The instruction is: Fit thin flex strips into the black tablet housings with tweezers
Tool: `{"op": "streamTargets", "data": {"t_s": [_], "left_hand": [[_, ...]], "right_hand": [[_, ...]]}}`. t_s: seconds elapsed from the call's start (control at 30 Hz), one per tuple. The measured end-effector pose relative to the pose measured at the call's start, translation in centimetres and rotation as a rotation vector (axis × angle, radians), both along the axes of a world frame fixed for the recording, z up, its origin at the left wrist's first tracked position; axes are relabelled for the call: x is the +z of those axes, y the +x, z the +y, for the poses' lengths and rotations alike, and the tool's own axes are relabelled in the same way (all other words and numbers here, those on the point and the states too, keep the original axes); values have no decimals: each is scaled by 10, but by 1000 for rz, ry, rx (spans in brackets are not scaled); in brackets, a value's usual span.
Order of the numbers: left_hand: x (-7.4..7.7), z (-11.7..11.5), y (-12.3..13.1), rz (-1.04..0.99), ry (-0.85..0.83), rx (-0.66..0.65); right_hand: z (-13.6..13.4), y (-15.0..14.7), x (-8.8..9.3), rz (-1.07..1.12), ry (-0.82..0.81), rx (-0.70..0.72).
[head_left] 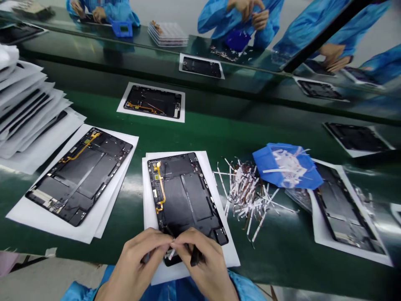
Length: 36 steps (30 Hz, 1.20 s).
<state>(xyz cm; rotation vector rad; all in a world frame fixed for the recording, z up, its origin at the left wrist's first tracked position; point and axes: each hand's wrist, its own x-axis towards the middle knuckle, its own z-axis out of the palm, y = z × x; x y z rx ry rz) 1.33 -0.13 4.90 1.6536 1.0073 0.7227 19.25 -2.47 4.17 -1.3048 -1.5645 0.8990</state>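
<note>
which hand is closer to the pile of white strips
Right. The right hand sits lower left of the pile of white strips; the left hand is farther left, past the right hand.

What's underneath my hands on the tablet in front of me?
Your left hand and right hand cover the bottom end of the black tablet housing, on white paper. Details there can't be seen.

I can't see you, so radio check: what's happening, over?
Left hand, right hand together at black tablet housing's near end. Right hand gripping dark tool, white strip between hands. Strip pile beside housing, not blocking.
</note>
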Motion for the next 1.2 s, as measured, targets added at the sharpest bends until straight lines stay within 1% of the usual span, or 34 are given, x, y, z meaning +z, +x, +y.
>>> {"op": "streamTargets", "data": {"t_s": [0.13, 0.23, 0.37, 0.5, 0.57, 0.63, 0.67, 0.7, 0.73, 0.77, 0.8, 0.87, 0.9, 0.93, 0.97, 1.0, 1.03, 1.07, 1.1, 1.13, 1.2], "left_hand": [[4, 0, -4, 20, 76, -23], [6, -1, -6, 57, 97, -27], [6, -3, -6, 80, 86, 4], [3, -4, -12, 111, 32, -7], [0, -2, -18, 95, -30, -30], [-2, 3, -26, 84, -104, -65], [-2, 6, -30, 99, -120, -66], [-2, 10, -33, 133, -102, -49], [-2, 15, -35, 178, -44, -31], [-1, 19, -35, 214, 54, -30], [0, 23, -35, 229, 184, -62], [0, 31, -30, 194, 475, -214], [-2, 35, -27, 163, 599, -298], [-5, 38, -24, 138, 693, -351], [-9, 40, -21, 129, 751, -365], [-15, 42, -18, 129, 770, -345], [-20, 43, -16, 129, 759, -310], [-26, 44, -14, 121, 736, -272], [-31, 44, -13, 108, 709, -239], [-35, 44, -13, 91, 687, -209], [-40, 44, -13, 60, 660, -169]], "right_hand": [[-1, -2, -3, 0, 23, 14], [-1, -3, -3, 2, 55, 24], [0, -6, 0, -1, 125, 11], [3, -6, 2, -61, 146, -44], [5, -6, 1, -48, 175, -19], [7, -7, -2, -25, 248, 45], [7, -7, -2, -22, 291, 83], [6, -8, -3, -20, 324, 114], [4, -9, -1, -19, 345, 148], [2, -8, 2, -10, 355, 184], [0, -6, 7, 2, 358, 216], [-2, 8, 22, -6, 356, 235], [-1, 21, 32, -49, 356, 208], [2, 37, 41, -117, 357, 145], [7, 57, 49, -215, 333, 34], [15, 80, 55, -297, 376, -178], [25, 106, 58, -382, 405, -425], [37, 133, 59, -443, 477, -750], [50, 161, 57, -513, 442, -926], [62, 189, 53, -567, 375, -1021], [84, 237, 43, -638, 192, -1043]]}}
